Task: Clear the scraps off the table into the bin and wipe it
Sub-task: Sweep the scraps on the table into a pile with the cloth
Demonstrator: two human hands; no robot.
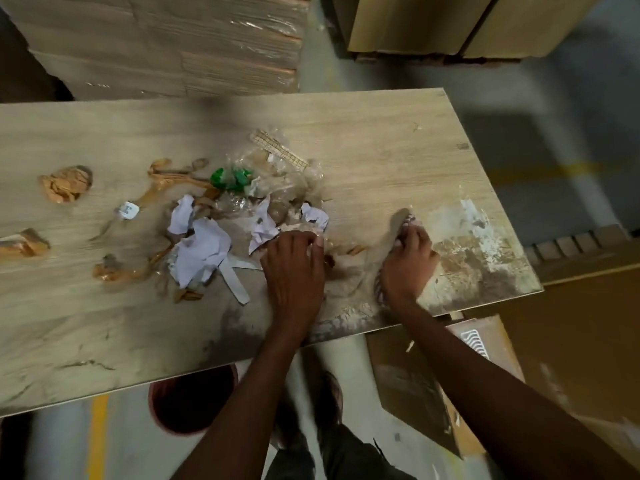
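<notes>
A heap of scraps (221, 223) lies in the middle of the wooden table (363, 140): crumpled white paper, clear plastic film, brown tape wads and a green piece (231, 179). My left hand (294, 268) rests palm down on the heap's right edge, fingers closed on white paper and film. My right hand (408, 261) grips a patterned cloth (403, 223) pressed on the table to the right of the heap. A dark red bin (190, 400) stands on the floor under the table's near edge, partly hidden by it.
Loose brown tape wads (65, 183) lie at the table's left. Dust and white smears (464, 237) cover the table's right end. A cardboard box (436, 372) sits on the floor at the right. Stacked cartons (166, 46) stand behind the table.
</notes>
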